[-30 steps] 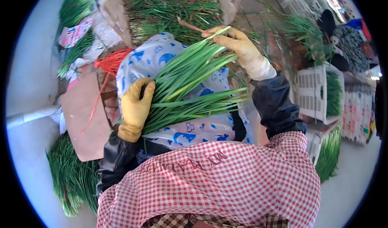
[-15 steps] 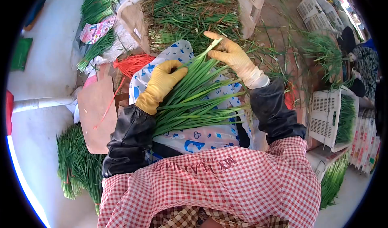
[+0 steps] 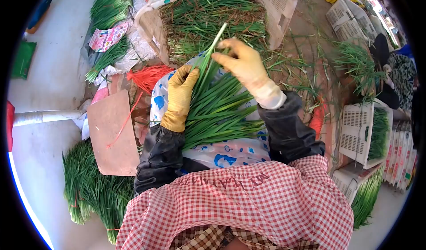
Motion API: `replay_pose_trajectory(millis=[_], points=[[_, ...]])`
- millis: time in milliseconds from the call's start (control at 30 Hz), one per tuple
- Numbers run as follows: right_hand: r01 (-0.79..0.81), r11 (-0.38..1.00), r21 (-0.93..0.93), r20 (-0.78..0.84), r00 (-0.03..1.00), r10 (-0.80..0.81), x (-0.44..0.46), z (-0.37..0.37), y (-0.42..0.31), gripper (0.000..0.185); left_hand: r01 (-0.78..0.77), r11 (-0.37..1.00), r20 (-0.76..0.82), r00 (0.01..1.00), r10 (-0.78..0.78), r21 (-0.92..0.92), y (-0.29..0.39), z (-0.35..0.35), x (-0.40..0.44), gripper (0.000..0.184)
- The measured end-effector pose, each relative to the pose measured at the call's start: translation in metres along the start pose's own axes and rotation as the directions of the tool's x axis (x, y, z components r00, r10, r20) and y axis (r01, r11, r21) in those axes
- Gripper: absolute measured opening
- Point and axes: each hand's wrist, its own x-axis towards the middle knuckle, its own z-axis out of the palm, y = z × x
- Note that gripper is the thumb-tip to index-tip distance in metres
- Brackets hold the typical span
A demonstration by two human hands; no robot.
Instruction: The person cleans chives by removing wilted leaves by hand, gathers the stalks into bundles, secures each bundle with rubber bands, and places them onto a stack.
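Observation:
My left hand [image 3: 179,97], in a yellow glove, is closed around a small bunch of garlic chives [image 3: 206,68], whose pale stem ends point up and away. The green leaves fan out toward me over a blue-and-white patterned plastic sheet [image 3: 208,154] on my lap. At the right side of the stems is my gloved right hand [image 3: 246,68], slightly blurred, its thumb and forefinger bent in a pinch. What lies between those fingertips is unclear.
Ahead stands a white plastic crate [image 3: 284,17] filled with chives. Red string [image 3: 148,78] and a brown board [image 3: 113,134] lie on the left, above tied chive bundles [image 3: 102,196]. Another crate [image 3: 355,128] stands right, near a person's patterned clothing [image 3: 401,74]. Loose leaves litter the ground.
The stem ends have swung left and more upright. My right hand has left their tips and moved lower beside the stems. My left hand has shifted slightly right and now grips the bunch nearer the stems.

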Motion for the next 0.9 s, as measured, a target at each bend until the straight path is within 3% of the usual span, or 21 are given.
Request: replay_pose_trajectory(millis=[33,100,167,300,333,367,433,500,567,600,633,700,733,767,833,900], points=[[0.021,0.999,-0.04,-0.025,0.999,-0.022,0.0,0.002,0.001,0.018,-0.026,0.999,0.014,1.0,0.026,-0.019,-0.001,0.001,0.0,0.008],[-0.095,0.974,0.207,0.042,0.995,0.088,0.0,0.009,0.004,0.013,-0.009,0.999,-0.04,0.999,0.008,-0.041,0.0,-0.001,-0.003,0.008],[-0.08,0.986,0.147,0.032,0.997,0.076,0.001,0.007,0.004,0.012,0.003,0.997,-0.084,0.996,-0.009,-0.073,-0.003,-0.005,-0.002,0.008],[-0.029,0.992,0.121,-0.007,1.0,0.03,0.002,0.009,0.013,0.014,0.043,0.999,0.054,0.998,-0.041,-0.03,-0.008,-0.013,-0.002,0.014],[0.093,0.996,-0.006,-0.103,0.99,-0.094,0.004,0.013,0.02,0.015,0.05,0.998,0.111,0.993,-0.046,-0.038,-0.006,-0.009,-0.004,0.016],[0.093,0.996,-0.007,-0.111,0.989,-0.093,0.005,0.013,0.022,0.015,0.053,0.998,0.118,0.992,-0.048,-0.037,-0.005,-0.005,-0.005,0.016],[0.13,0.923,-0.362,-0.179,0.962,-0.206,0.009,0.015,0.023,0.022,0.062,0.998,0.133,0.989,-0.066,0.033,-0.003,-0.001,-0.007,0.017],[0.126,0.916,-0.382,-0.132,0.973,-0.189,0.01,0.01,0.021,0.028,0.055,0.998,0.153,0.986,-0.059,0.029,-0.001,-0.004,-0.008,0.018],[-0.172,0.983,0.065,0.115,0.98,0.164,0.008,0.006,0.016,0.028,0.054,0.998,0.168,0.984,-0.051,-0.013,0.001,-0.006,-0.01,0.019],[0.107,0.971,-0.215,0.003,0.994,-0.109,0.01,0.009,0.024,0.025,0.065,0.998,0.17,0.984,-0.06,-0.024,-0.003,-0.011,-0.007,0.02],[0.107,0.971,-0.215,0.007,0.994,-0.108,0.009,0.01,0.025,0.025,0.064,0.998,0.166,0.984,-0.059,-0.025,-0.006,-0.013,-0.007,0.02],[0.0,1.0,0.026,0.014,1.0,-0.001,0.006,0.014,0.011,0.021,0.081,0.994,0.159,0.985,-0.07,-0.067,-0.011,-0.018,-0.005,0.021],[-0.223,0.943,0.245,0.105,0.974,0.203,-0.002,0.001,-0.007,0.015,0.097,0.993,0.184,0.979,-0.084,-0.061,-0.007,-0.012,-0.006,0.021],[-0.22,0.943,0.248,0.092,0.975,0.203,-0.001,-0.007,-0.009,0.015,0.106,0.992,0.201,0.975,-0.089,-0.072,-0.007,-0.016,-0.005,0.021],[-0.21,0.841,0.499,0.128,0.977,0.168,0.007,-0.026,-0.006,0.007,0.118,0.99,0.224,0.97,-0.097,-0.081,-0.015,-0.03,-0.001,0.021],[-0.065,0.699,0.712,-0.091,0.979,0.184,0.006,-0.038,-0.024,0.007,0.174,0.956,0.282,0.954,-0.104,-0.236,-0.027,-0.048,0.004,0.02]])
